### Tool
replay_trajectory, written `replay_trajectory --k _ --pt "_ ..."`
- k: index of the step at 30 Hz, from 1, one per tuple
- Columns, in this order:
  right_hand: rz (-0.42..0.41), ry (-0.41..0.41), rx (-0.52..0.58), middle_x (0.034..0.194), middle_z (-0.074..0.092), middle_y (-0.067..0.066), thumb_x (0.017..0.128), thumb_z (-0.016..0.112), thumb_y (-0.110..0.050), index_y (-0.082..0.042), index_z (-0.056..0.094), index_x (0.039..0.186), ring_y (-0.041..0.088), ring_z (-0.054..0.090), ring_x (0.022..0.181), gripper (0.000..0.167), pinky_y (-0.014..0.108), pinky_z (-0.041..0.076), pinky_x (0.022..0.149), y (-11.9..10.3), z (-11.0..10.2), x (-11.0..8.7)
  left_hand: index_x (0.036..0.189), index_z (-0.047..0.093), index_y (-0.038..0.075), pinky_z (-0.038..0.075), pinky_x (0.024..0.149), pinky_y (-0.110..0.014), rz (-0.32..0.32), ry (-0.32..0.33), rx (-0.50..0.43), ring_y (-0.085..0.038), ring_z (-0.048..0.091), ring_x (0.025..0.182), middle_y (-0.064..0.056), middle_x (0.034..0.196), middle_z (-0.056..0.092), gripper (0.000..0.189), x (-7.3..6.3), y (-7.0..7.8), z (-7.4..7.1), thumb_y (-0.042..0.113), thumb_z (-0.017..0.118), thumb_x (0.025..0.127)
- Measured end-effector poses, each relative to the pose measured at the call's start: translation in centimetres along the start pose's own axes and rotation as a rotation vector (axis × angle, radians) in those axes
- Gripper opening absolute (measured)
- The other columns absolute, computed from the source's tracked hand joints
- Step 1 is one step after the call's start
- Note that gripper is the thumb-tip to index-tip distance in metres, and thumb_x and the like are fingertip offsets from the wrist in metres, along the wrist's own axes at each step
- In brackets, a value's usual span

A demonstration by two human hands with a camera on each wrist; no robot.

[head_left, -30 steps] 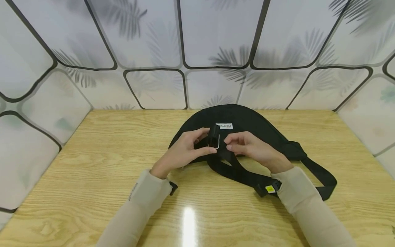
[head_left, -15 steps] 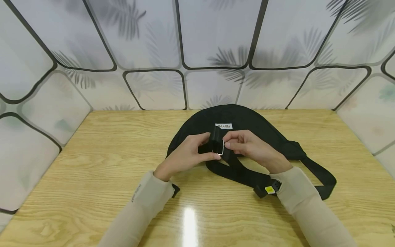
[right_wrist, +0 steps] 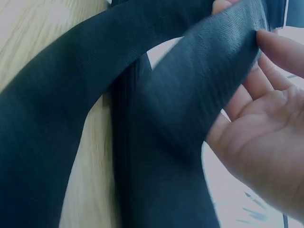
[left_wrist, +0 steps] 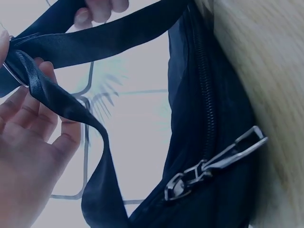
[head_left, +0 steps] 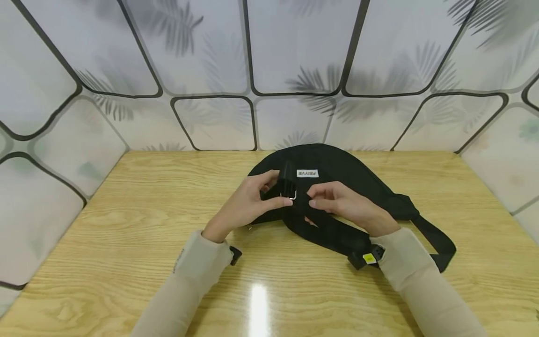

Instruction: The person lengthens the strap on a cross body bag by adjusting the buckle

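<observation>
A black waist bag [head_left: 337, 161] with a white label [head_left: 308, 173] lies on the table. My left hand [head_left: 248, 202] grips the bag's black strap where it passes through a metal slider buckle [left_wrist: 16, 74], with the thumb near the buckle. To its right, my right hand [head_left: 348, 204] pinches the strap [right_wrist: 199, 80] between thumb and fingers, as the right wrist view shows. The two hands are a short way apart. A silver zipper pull [left_wrist: 230, 156] hangs from the bag's zipper in the left wrist view.
The wooden table [head_left: 168, 206] holds the bag near its back edge. A strap loop [head_left: 444, 248] trails out to the right, beyond the right forearm. Patterned panels [head_left: 294, 56] stand behind and at both sides. Both wrists wear dark devices.
My left hand moved right and down with the buckle toward the right hand, then back left and up. The right hand stayed in nearly the same place.
</observation>
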State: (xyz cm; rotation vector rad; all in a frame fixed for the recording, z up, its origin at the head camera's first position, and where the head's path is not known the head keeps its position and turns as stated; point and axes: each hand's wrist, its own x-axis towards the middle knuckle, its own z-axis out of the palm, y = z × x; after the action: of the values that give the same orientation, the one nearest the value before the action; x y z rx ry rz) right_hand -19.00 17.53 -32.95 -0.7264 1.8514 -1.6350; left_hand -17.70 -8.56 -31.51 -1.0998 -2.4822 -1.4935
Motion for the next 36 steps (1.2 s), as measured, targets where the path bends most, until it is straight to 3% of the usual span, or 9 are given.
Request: replay_trajectory --k 5,8,14,19,24,29,36 --pt "-0.045 0.046 0.023 0.082 0.067 0.008 0.102 0.051 0.004 0.013 0.056 0.103 0.015 0.061 0.074 0.011 0.025 0.052 0.067 0.0 0.4 0.0 0.112 0.066 0.002 0.049 0.076 -0.033 -0.019 -0.037 -0.039 -0.015 0.062 0.084 -0.003 0.096 0.068 0.027 0.0 -0.2 0.6 0.013 0.078 0.091" --pt "-0.072 0.052 0.052 0.084 0.069 0.007 0.102 0.05 0.006 0.011 0.057 0.102 0.015 0.063 0.076 0.009 0.025 0.054 0.069 0.0 0.6 0.0 0.118 0.068 0.001 0.053 0.084 -0.034 -0.027 -0.073 -0.082 -0.013 0.066 0.094 -0.004 0.108 0.071 0.03 0.0 -0.3 1.1 0.012 0.078 0.091" --pt "-0.102 0.068 0.059 0.088 0.072 0.001 0.101 0.048 0.008 -0.006 0.063 0.102 0.013 0.066 0.084 0.02 0.026 0.053 0.077 -0.2 0.9 0.2 0.121 0.068 0.003 0.052 0.095 -0.04 -0.032 -0.128 -0.102 -0.012 0.063 0.11 -0.005 0.118 0.069 0.032 0.0 -0.4 1.9 0.013 0.078 0.092" --pt "-0.067 0.084 0.064 0.09 0.072 0.004 0.101 0.05 0.008 -0.001 0.054 0.107 0.014 0.067 0.084 0.012 0.026 0.054 0.076 -0.4 0.8 0.0 0.118 0.069 0.005 0.053 0.092 -0.038 -0.027 -0.125 -0.1 -0.01 0.064 0.105 -0.002 0.114 0.07 0.028 0.0 -0.3 1.7 0.013 0.078 0.092" --pt "-0.104 0.108 0.02 0.099 0.064 0.007 0.095 0.055 0.015 -0.011 0.063 0.117 0.016 0.062 0.087 0.035 0.027 0.054 0.076 -0.4 0.5 -0.2 0.112 0.07 0.002 0.053 0.09 -0.042 -0.016 -0.089 -0.099 -0.013 0.066 0.101 -0.004 0.11 0.07 0.023 -0.1 -0.4 1.3 0.01 0.078 0.092" --pt "-0.139 0.156 0.021 0.096 0.064 0.005 0.092 0.057 0.018 -0.004 0.061 0.123 0.014 0.061 0.085 0.038 0.023 0.053 0.076 -0.2 0.7 -0.1 0.112 0.07 0.002 0.052 0.09 -0.037 -0.039 -0.088 -0.086 -0.014 0.065 0.102 -0.005 0.11 0.07 0.024 -0.1 -0.4 1.2 0.012 0.077 0.092" --pt "-0.181 0.196 0.075 0.092 0.067 0.0 0.091 0.055 0.02 0.001 0.055 0.118 0.011 0.063 0.086 0.033 0.022 0.053 0.079 -0.3 1.3 0.2 0.117 0.068 0.005 0.047 0.097 -0.03 -0.028 -0.178 -0.03 -0.012 0.06 0.111 -0.003 0.118 0.068 0.031 0.0 -0.4 1.4 0.017 0.079 0.091"
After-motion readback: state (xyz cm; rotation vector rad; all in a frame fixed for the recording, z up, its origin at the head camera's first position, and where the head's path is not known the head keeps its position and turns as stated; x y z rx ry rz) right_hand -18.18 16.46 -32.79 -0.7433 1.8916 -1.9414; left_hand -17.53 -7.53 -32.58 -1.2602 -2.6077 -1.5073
